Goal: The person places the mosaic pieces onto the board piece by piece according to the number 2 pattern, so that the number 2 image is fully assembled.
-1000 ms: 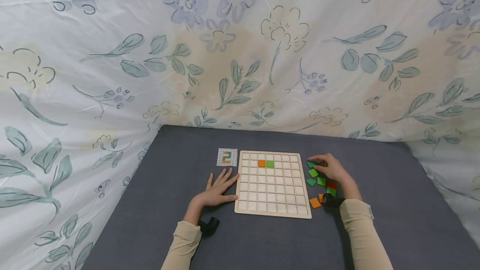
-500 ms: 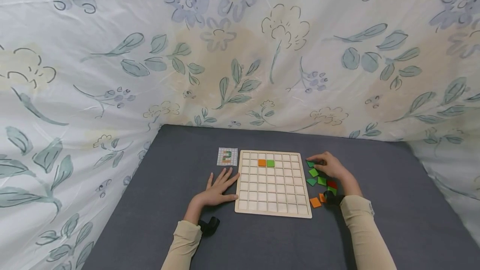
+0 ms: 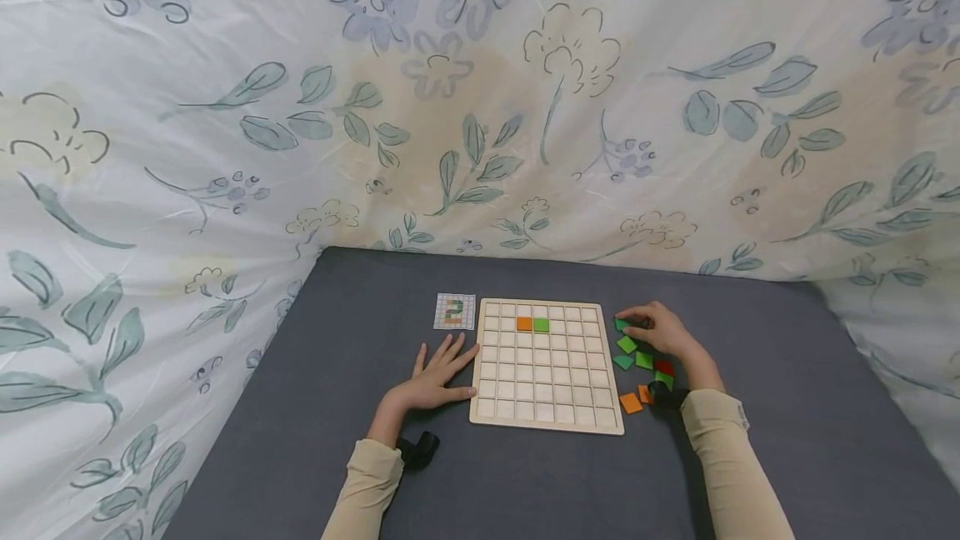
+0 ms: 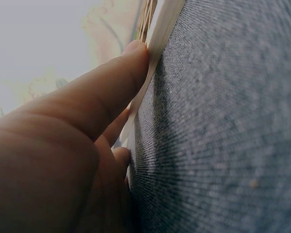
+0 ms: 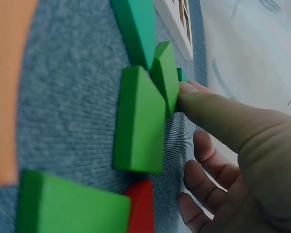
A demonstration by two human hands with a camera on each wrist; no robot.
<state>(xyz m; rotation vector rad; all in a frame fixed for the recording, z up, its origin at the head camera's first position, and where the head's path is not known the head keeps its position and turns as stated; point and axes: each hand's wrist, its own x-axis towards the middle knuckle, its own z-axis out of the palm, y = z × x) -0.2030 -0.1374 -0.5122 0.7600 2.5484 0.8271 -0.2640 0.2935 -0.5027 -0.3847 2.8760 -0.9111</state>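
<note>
My left hand (image 3: 426, 388) lies spread on the dark cloth, its thumb and fingertips at the left edge of a wooden grid board (image 3: 547, 430). In the left wrist view the thumb (image 4: 111, 82) touches the board's side (image 4: 167, 24). Beyond the board's upper right corner, my right hand (image 3: 663, 333) pinches a dark green tile (image 3: 621, 324) between thumb and index finger. Only a sliver of that tile (image 5: 181, 74) shows in the right wrist view, behind a light green tile (image 5: 166, 77). An orange tile (image 3: 524, 324) and a light green tile (image 3: 541, 325) sit side by side in the board's second row.
Right of the board lie several loose tiles: light green (image 3: 643, 360), dark green (image 3: 623, 362), red (image 3: 663, 367) and orange (image 3: 631, 402). A small card (image 3: 454, 312) with a coloured grid pattern lies at the board's upper left. Floral fabric (image 3: 480, 107) hangs behind the table.
The right thumb has shifted slightly left, closer against the dark green tile. The left hand and the board stay in place.
</note>
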